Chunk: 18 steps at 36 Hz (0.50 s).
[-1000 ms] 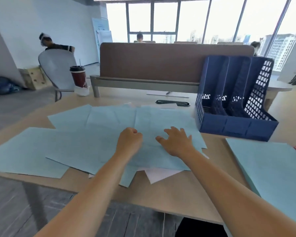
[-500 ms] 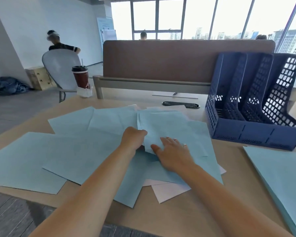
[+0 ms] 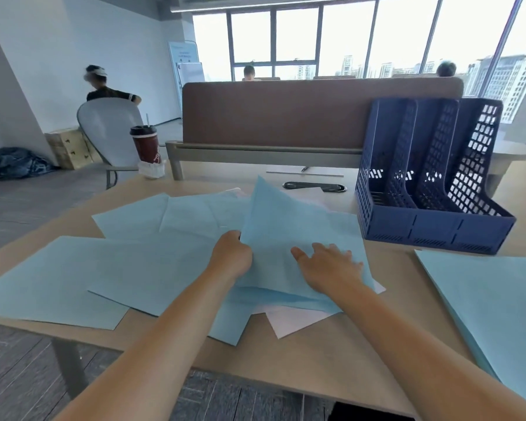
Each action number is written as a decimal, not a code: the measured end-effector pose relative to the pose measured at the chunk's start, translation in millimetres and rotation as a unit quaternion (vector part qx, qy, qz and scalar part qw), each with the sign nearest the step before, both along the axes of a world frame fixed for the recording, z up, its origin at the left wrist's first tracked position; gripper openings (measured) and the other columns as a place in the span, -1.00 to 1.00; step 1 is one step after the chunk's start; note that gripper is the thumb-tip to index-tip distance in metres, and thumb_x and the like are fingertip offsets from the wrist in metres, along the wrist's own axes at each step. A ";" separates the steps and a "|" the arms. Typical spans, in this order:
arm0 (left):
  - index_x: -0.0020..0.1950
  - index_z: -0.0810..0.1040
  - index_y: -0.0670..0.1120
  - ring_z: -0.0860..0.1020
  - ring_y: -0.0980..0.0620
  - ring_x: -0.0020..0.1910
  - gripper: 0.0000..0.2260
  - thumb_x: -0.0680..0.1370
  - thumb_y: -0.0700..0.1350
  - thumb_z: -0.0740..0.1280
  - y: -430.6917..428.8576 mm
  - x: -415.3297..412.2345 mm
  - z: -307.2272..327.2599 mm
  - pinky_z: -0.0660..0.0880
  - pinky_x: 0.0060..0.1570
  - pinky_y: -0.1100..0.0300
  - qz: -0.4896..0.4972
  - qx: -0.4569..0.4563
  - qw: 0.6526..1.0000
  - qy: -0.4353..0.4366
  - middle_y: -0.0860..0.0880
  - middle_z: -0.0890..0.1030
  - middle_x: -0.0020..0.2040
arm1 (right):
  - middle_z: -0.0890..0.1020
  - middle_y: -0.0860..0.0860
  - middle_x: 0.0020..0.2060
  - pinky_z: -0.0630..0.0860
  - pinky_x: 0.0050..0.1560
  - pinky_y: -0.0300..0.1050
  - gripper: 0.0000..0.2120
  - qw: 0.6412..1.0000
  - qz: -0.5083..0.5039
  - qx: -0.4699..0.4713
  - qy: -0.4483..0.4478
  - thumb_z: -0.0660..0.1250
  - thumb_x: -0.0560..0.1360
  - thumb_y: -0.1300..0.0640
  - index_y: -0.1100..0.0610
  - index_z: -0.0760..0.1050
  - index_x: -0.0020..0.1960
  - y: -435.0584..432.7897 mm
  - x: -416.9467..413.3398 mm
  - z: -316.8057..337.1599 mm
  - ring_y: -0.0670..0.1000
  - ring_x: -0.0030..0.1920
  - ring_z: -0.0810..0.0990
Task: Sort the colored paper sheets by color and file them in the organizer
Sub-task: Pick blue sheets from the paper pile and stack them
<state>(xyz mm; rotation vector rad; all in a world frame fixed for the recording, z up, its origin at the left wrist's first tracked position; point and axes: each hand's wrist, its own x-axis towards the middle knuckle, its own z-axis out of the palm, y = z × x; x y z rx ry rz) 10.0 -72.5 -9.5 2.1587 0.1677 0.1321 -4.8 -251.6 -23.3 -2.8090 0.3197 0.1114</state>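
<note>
Several light blue paper sheets [image 3: 152, 262] lie spread over the wooden desk [image 3: 301, 354]. My left hand [image 3: 231, 256] grips the left edge of one blue sheet [image 3: 277, 220], which tilts up off the pile with its far corner raised. My right hand [image 3: 328, 268] rests on the sheets just right of it, fingers spread flat. A white sheet [image 3: 292, 323] pokes out from under the pile at the near side. The dark blue three-slot organizer [image 3: 431, 229] stands at the right rear; no paper shows in its slots.
A stack of blue sheets [image 3: 492, 305] lies at the desk's right edge. A red cup with a straw [image 3: 145, 144] stands at the back left beside a brown divider panel [image 3: 286, 117]. A black cable grommet [image 3: 315, 186] sits behind the papers. People sit in the background.
My left hand has lifted the edge of one blue sheet, which now stands tilted up. My right hand has slid a little right on the pile. The camera has moved closer.
</note>
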 end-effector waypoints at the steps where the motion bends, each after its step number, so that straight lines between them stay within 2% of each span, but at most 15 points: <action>1: -0.09 0.59 -0.25 0.48 -0.08 -0.30 -0.82 0.42 -0.36 0.21 1.6 -3.5 -0.4 0.31 -0.38 0.18 0.000 0.009 1.000 -0.002 -0.08 0.56 -0.26 | 0.30 0.07 0.49 0.11 0.46 0.29 -0.30 1.000 0.004 -0.002 0.000 -0.10 0.55 -0.41 -0.03 0.26 0.51 0.3 -2.7 -1.3 0.24 0.47 0.21; 7: -0.15 0.52 -0.17 0.52 -0.07 -0.26 -0.92 0.46 -0.29 0.25 12.3 -21.9 -3.4 0.35 -0.35 0.18 0.001 0.032 0.999 0.021 -0.09 0.56 -0.23 | 0.38 0.10 0.43 0.27 0.40 0.17 -0.32 0.999 0.039 0.011 -0.024 -0.02 0.55 -0.39 0.03 0.30 0.48 4.0 -19.8 -4.4 0.23 0.41 0.30; 10: -0.07 0.57 -0.20 0.59 -0.10 -0.17 -0.89 0.44 -0.26 0.30 13.7 -26.6 -9.6 0.42 -0.30 0.19 -0.012 0.022 0.999 0.039 -0.12 0.61 -0.14 | 0.39 0.11 0.41 0.30 0.39 0.12 -0.33 0.997 0.054 0.027 -0.038 0.03 0.57 -0.36 0.06 0.29 0.49 6.1 -26.9 -4.9 0.20 0.40 0.32; 12: -0.06 0.57 -0.21 0.58 -0.09 -0.18 -0.88 0.45 -0.27 0.27 14.8 -28.9 -12.9 0.41 -0.35 0.21 -0.008 0.029 0.999 0.039 -0.12 0.61 -0.13 | 0.38 0.11 0.41 0.32 0.40 0.10 -0.34 0.996 0.048 0.060 -0.047 0.07 0.58 -0.33 0.07 0.28 0.50 5.6 -29.3 -3.4 0.18 0.41 0.33; 14: -0.15 0.52 -0.21 0.55 -0.10 -0.22 -0.93 0.46 -0.27 0.24 15.9 -31.3 -13.3 0.36 -0.39 0.19 0.006 0.047 0.998 0.030 -0.09 0.57 -0.20 | 0.39 0.13 0.40 0.37 0.36 0.07 -0.36 0.991 0.023 0.115 -0.060 0.14 0.57 -0.29 0.09 0.29 0.50 3.6 -29.1 0.1 0.18 0.38 0.38; 16: -0.26 0.41 -0.15 0.50 -0.11 -0.25 -0.90 0.45 -0.27 0.22 16.5 -32.1 -12.4 0.29 -0.40 0.18 0.019 0.062 0.998 0.017 -0.06 0.49 -0.28 | 0.44 0.14 0.37 0.43 0.27 0.00 -0.41 0.981 -0.008 0.176 -0.076 0.20 0.58 -0.20 0.12 0.31 0.49 0.4 -27.2 4.8 0.18 0.31 0.47; 18: -0.28 0.38 -0.12 0.50 -0.12 -0.25 -0.87 0.46 -0.27 0.21 15.6 -32.7 -10.8 0.29 -0.39 0.17 0.018 0.065 0.998 0.016 -0.06 0.47 -0.29 | 0.48 0.14 0.34 0.44 0.13 -0.06 -0.45 0.969 -0.028 0.229 -0.088 0.22 0.58 -0.09 0.14 0.32 0.48 -2.0 -25.9 10.8 0.17 0.24 0.52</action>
